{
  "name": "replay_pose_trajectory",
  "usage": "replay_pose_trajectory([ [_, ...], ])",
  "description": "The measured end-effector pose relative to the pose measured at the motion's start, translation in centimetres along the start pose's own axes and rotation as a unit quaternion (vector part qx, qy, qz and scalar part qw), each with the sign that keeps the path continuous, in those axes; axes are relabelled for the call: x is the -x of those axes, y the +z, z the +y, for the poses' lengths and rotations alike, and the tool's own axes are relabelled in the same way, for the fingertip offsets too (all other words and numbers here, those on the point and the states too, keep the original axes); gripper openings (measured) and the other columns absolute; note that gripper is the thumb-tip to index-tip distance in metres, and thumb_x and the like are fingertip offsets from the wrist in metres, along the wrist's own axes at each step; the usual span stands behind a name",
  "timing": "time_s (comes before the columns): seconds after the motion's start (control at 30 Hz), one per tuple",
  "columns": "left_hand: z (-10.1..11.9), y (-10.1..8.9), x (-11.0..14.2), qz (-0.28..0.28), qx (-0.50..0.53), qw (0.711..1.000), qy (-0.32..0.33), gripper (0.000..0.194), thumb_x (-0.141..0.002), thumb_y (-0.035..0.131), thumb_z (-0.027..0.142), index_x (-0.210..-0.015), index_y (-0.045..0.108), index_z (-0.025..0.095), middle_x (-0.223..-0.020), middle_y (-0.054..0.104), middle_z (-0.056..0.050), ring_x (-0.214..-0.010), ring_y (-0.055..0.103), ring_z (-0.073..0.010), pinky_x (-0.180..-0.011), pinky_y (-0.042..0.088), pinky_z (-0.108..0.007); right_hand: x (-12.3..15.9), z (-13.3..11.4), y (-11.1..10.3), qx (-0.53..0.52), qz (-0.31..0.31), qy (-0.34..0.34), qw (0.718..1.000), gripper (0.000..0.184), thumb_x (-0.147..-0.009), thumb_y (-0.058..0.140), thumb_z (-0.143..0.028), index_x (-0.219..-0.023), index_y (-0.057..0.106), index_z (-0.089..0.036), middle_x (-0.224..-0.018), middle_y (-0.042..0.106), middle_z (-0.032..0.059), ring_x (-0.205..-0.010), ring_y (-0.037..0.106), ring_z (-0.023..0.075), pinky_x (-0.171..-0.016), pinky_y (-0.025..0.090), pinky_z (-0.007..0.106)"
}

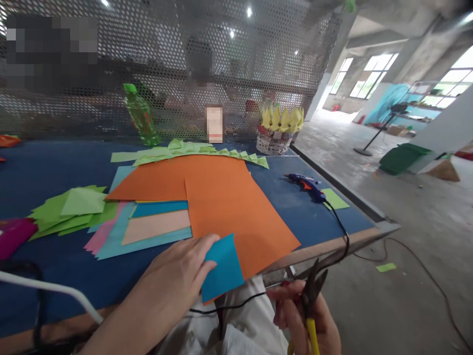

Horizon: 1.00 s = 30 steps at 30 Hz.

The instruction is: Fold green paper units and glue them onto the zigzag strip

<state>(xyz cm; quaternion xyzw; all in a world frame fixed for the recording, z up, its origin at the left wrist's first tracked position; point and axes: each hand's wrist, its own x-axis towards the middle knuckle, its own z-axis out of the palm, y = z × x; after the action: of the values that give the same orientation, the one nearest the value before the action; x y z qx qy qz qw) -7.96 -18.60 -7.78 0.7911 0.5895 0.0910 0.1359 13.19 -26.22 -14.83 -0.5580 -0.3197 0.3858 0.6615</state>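
Observation:
My left hand (190,266) pinches a folded piece of blue paper (224,271) at the table's front edge, with a thin orange edge showing under it. Beneath and beyond it lie large sheets of orange paper (229,202). My right hand (306,315) is closed around yellow-handled scissors (312,293), held off the table edge over my lap. Their dark blades point up and stand slightly apart, away from the paper. Left of the orange sheets, pink, light blue and peach papers (158,227) are stacked.
A blue glue gun (308,187) lies on the right, its cord hanging over the edge. Green paper squares (74,209) are piled left. Behind stand a green bottle (142,116), a folded green paper strip (203,155) and a basket with yellow points (279,130). A perforated metal panel (166,59) closes the back.

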Motion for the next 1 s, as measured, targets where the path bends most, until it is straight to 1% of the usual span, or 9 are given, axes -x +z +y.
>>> replay_pose_trajectory([
  [0.13,0.0,0.0,0.0,-0.004,-0.007,1.0,-0.001,0.044,-0.096,0.043,0.025,-0.14,0.05,0.025,-0.134,0.066,-0.011,-0.118,0.064,-0.0315,-0.092,0.053,-0.044,-0.5,-0.3,0.4,0.004,0.013,-0.018,1.0,0.037,-0.076,0.081,-0.051,-0.09,0.06,-0.024,-0.079,0.078,0.0027,-0.05,0.055,0.009,-0.053,0.049,0.019],
  [0.23,0.0,0.0,0.0,0.04,-0.032,0.999,0.019,0.053,-0.093,0.051,0.024,-0.145,0.043,0.025,-0.138,0.061,-0.011,-0.123,0.06,-0.0317,-0.098,0.05,-0.046,-0.5,-0.1,0.2,0.042,0.018,-0.032,0.998,0.037,-0.077,0.079,-0.054,-0.09,0.062,-0.024,-0.08,0.077,0.0014,-0.053,0.055,0.0092,-0.055,0.051,0.017],
  [0.3,0.1,-0.2,-0.1,0.058,-0.038,0.997,0.037,0.053,-0.091,0.054,0.023,-0.143,0.044,0.027,-0.138,0.059,-0.01,-0.126,0.057,-0.0312,-0.101,0.048,-0.046,-0.5,0.1,0.0,0.075,0.017,-0.04,0.996,0.036,-0.078,0.077,-0.055,-0.089,0.064,-0.024,-0.081,0.077,0.0021,-0.054,0.056,0.0102,-0.056,0.052,0.018],
  [0.43,0.3,-0.9,-0.4,0.011,0.002,0.999,0.045,0.037,-0.092,0.049,0.018,-0.128,0.053,0.027,-0.134,0.055,-0.008,-0.125,0.054,-0.0277,-0.101,0.047,-0.043,-0.8,0.5,-0.7,0.095,0.008,-0.064,0.993,0.036,-0.082,0.073,-0.057,-0.092,0.062,-0.024,-0.082,0.078,0.0026,-0.056,0.061,0.0118,-0.057,0.054,0.018],
  [0.53,0.3,-1.1,-0.8,-0.018,0.025,0.999,0.031,0.04,-0.092,0.049,0.017,-0.132,0.05,0.024,-0.134,0.055,-0.008,-0.127,0.052,-0.0266,-0.105,0.042,-0.042,-1.3,0.7,-1.6,0.147,-0.004,-0.106,0.983,0.03,-0.086,0.069,-0.053,-0.094,0.063,-0.024,-0.082,0.078,0.0029,-0.06,0.066,0.0135,-0.059,0.055,0.019],
  [0.63,0.1,-1.4,-1.5,-0.044,0.037,0.998,-0.006,0.042,-0.087,0.056,0.017,-0.128,0.051,0.022,-0.128,0.058,-0.009,-0.126,0.051,-0.028,-0.105,0.039,-0.042,-1.9,0.8,-2.5,0.247,-0.042,-0.207,0.946,0.022,-0.088,0.068,-0.043,-0.1,0.069,-0.024,-0.082,0.077,0.0018,-0.059,0.067,0.0123,-0.062,0.054,0.019],
  [0.7,0.0,-1.8,-2.0,-0.064,0.045,0.997,-0.027,0.036,-0.083,0.061,0.018,-0.118,0.054,0.022,-0.117,0.061,-0.007,-0.115,0.056,-0.0272,-0.096,0.042,-0.039,-2.4,1.0,-3.1,0.293,-0.074,-0.285,0.91,0.02,-0.088,0.067,-0.035,-0.105,0.069,-0.024,-0.083,0.078,0.0014,-0.06,0.069,0.0129,-0.064,0.055,0.02],
  [0.83,-0.1,-2.7,-2.8,-0.078,0.052,0.994,-0.047,0.02,-0.078,0.068,0.025,-0.093,0.055,0.024,-0.093,0.062,-0.001,-0.09,0.06,-0.0227,-0.073,0.04,-0.032,-3.4,1.8,-3.8,0.331,-0.12,-0.39,0.851,0.022,-0.089,0.064,-0.029,-0.11,0.063,-0.024,-0.094,0.081,0.0032,-0.075,0.076,0.0196,-0.069,0.059,0.025],
  [1.0,0.2,-3.1,-3.0,-0.074,0.058,0.994,-0.056,0.02,-0.074,0.072,0.028,-0.077,0.053,0.023,-0.086,0.06,0.001,-0.082,0.056,-0.0202,-0.068,0.034,-0.03,-5.2,2.2,-3.9,0.316,-0.201,-0.501,0.78,0.031,-0.086,0.054,-0.017,-0.117,0.059,-0.018,-0.109,0.079,0.009,-0.098,0.076,0.0233,-0.077,0.059,0.027],
])
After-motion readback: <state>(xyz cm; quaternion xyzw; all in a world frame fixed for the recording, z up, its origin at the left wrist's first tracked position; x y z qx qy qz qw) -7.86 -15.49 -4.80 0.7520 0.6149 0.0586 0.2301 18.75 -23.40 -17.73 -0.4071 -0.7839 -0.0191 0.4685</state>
